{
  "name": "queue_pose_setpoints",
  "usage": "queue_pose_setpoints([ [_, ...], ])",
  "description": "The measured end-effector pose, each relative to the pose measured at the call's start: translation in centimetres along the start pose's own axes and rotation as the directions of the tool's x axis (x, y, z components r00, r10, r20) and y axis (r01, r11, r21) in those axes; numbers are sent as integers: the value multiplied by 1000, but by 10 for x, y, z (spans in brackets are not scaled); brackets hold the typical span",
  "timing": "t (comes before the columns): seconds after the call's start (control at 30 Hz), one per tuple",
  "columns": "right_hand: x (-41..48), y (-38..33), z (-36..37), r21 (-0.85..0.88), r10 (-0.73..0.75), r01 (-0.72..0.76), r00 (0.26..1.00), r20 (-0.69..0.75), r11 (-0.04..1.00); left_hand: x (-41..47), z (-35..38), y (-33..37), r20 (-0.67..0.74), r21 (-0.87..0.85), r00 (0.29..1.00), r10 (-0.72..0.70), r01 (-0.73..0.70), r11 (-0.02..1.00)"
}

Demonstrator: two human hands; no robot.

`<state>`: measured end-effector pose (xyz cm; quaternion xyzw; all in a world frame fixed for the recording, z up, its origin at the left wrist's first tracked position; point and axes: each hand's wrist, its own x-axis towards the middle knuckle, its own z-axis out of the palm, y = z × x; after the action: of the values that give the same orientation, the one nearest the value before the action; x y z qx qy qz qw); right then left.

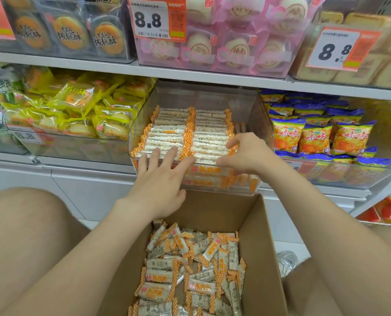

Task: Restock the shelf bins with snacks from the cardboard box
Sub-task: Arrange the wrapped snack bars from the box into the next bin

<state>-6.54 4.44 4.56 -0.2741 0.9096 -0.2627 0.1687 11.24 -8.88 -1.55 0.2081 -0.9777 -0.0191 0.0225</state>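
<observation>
In front of the shop shelf [212, 75], whose upper tiers are cut off by the frame, an open cardboard box [265, 258] sits low, its near edge out of view and loose orange-checked snacks [190, 270] heaped in its bottom. Above it the clear bin [201, 94] juts from the lower tier, holding two neat rows of the same bars [190, 133]. The left hand [160, 179] lies on the front of the left row, fingers straight and spread. The right hand [247, 153] arches over the right row, thumb and forefinger apart; its other fingers are hidden, so I cannot tell whether it pinches a bar.
</observation>
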Motion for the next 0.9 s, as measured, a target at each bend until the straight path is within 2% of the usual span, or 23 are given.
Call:
queue_pose_setpoints([
  [0.07,3,0,2,113,1,1,1000,-16,994,1,0,0,-5,5,1000,-10,10,1000],
  [0.1,4,1,5,100,-27,31,999,-43,994,2,0,0,-6,4,1000,-11,11,1000],
  [0.27,1,8,15,-106,-189,178,977,-100,978,0,-3,1,-39,-33,999,-28,27,999],
  [0.33,-7,10,17,-195,-300,264,935,-191,945,-5,-4,3,-192,-67,981,-15,2,998],
  [0.4,-24,11,21,-238,-432,373,855,-287,897,-11,-3,7,-413,-43,910,31,-54,998],
  [0.43,-35,10,24,-229,-486,433,819,-306,872,-15,-3,10,-475,-51,878,49,-84,995],
  [0.47,-47,11,29,-206,-520,478,805,-286,854,-19,-3,13,-472,-73,879,65,-113,991],
  [0.5,-58,14,35,-171,-525,497,821,-224,851,-24,1,16,-409,-105,909,87,-141,984],
  [0.53,-67,21,45,-141,-500,483,857,-126,864,-28,8,19,-271,-135,957,106,-147,980],
  [0.57,-73,28,56,-130,-455,451,890,-5,883,-30,19,20,-91,-151,988,125,-137,979],
  [0.6,-77,39,72,-147,-404,419,907,121,896,-33,34,21,117,-147,984,136,-119,982],
  [0.63,-79,50,88,-173,-353,398,904,241,901,-35,51,21,318,-142,936,153,-113,983],
  [0.67,-79,62,106,-198,-297,380,889,350,904,-37,70,21,495,-141,854,159,-101,985],
  [0.73,-79,85,139,-239,-187,354,831,524,904,-41,112,19,721,-116,680,133,-70,991],
  [0.8,-76,105,167,-268,-97,341,760,643,901,-46,149,17,814,-87,573,97,-44,995],
  [0.9,-69,138,204,-309,40,276,684,728,910,-54,190,13,881,-78,467,80,-23,997],
])
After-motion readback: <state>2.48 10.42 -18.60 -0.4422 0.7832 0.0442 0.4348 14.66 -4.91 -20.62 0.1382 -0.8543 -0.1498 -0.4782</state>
